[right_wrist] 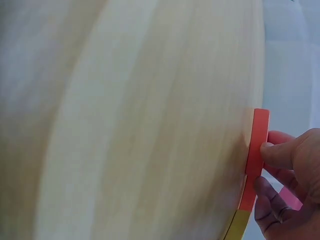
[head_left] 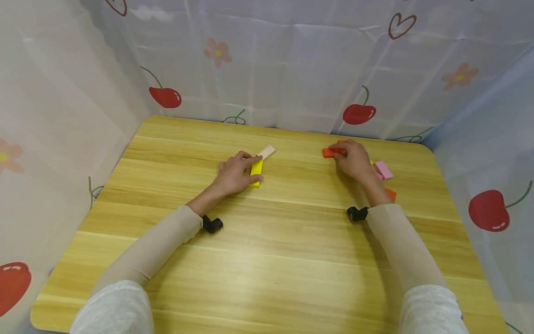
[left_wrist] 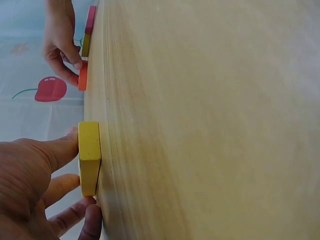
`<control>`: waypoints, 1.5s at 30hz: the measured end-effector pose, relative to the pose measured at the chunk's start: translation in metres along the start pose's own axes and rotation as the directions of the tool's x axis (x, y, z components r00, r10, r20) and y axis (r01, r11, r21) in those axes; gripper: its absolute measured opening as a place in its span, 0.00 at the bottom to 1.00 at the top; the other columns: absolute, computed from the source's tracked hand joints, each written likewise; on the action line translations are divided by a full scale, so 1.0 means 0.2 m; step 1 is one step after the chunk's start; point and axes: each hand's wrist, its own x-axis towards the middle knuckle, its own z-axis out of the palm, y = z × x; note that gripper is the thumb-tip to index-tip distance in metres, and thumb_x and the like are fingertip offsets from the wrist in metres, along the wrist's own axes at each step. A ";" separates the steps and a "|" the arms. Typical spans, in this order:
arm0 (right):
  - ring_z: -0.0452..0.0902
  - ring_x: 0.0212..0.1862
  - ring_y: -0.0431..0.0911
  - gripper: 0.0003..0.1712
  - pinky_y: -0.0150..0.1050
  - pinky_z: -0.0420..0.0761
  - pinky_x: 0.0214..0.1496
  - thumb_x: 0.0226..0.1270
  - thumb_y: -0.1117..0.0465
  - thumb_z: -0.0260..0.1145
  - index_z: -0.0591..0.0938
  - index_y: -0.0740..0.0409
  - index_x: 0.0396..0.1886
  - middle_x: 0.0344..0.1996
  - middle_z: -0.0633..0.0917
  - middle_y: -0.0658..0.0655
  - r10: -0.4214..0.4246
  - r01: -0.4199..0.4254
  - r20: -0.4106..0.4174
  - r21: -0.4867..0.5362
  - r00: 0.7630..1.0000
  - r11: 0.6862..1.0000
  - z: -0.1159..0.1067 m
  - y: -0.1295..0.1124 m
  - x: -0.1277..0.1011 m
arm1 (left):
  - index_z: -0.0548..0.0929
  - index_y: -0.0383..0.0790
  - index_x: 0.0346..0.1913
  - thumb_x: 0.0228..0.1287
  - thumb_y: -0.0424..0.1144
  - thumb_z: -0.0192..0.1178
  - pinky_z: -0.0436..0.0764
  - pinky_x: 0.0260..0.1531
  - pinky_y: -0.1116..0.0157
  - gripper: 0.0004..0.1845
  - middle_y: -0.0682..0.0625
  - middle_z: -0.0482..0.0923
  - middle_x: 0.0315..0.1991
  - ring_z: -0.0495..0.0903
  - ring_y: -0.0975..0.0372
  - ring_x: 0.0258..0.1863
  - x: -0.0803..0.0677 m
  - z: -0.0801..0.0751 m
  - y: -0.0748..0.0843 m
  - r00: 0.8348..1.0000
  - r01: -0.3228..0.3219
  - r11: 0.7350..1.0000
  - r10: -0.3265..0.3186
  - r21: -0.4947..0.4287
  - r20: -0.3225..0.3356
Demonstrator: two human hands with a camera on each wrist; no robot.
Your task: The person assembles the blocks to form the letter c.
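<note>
Fingers of the left hand point(head_left: 234, 175) curl around a yellow block point(head_left: 256, 173) lying flat on the wooden table point(head_left: 267, 241), just below a pale block point(head_left: 266, 151). Farther right, the right hand point(head_left: 352, 159) pinches an orange block point(head_left: 329, 152); a pink block point(head_left: 383, 170) lies beside its wrist, seemingly apart.

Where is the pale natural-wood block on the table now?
In the head view, the pale wood block lies flat left of centre, just beyond the yellow block that the left hand holds.
</note>
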 end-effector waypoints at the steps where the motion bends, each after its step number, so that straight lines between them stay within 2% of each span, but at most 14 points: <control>1: 0.71 0.63 0.63 0.19 0.59 0.66 0.68 0.69 0.66 0.59 0.83 0.56 0.57 0.61 0.79 0.64 0.001 -0.001 0.004 -0.002 1.000 1.000 0.00 0.00 0.00 | 0.69 0.62 0.71 0.61 0.60 0.64 0.62 0.52 0.45 0.35 0.51 0.70 0.66 0.73 0.48 0.55 0.00 0.00 0.00 1.000 -0.001 1.000 0.001 0.000 0.000; 14: 0.72 0.62 0.60 0.20 0.58 0.70 0.66 0.68 0.68 0.59 0.82 0.56 0.58 0.61 0.79 0.63 -0.022 0.022 0.007 0.048 1.000 0.999 0.05 -0.03 0.05 | 0.69 0.63 0.71 0.61 0.60 0.64 0.62 0.52 0.45 0.34 0.52 0.70 0.65 0.73 0.49 0.53 0.00 0.01 -0.01 1.000 -0.002 1.000 0.003 0.020 -0.007; 28: 0.71 0.64 0.58 0.21 0.57 0.70 0.68 0.69 0.68 0.58 0.82 0.54 0.60 0.62 0.79 0.60 0.005 -0.008 0.051 0.070 0.999 0.997 0.08 -0.10 0.08 | 0.69 0.63 0.71 0.61 0.60 0.64 0.62 0.53 0.45 0.35 0.51 0.70 0.65 0.73 0.49 0.55 0.00 0.01 -0.01 1.000 0.000 1.000 0.000 0.008 0.002; 45: 0.73 0.62 0.58 0.20 0.56 0.71 0.66 0.68 0.67 0.60 0.83 0.53 0.58 0.61 0.80 0.61 -0.018 0.016 0.032 0.073 0.999 0.997 0.14 -0.17 0.13 | 0.69 0.63 0.71 0.61 0.60 0.64 0.62 0.53 0.45 0.35 0.51 0.70 0.65 0.73 0.49 0.54 0.00 0.01 -0.01 1.000 0.000 1.000 0.000 0.004 0.002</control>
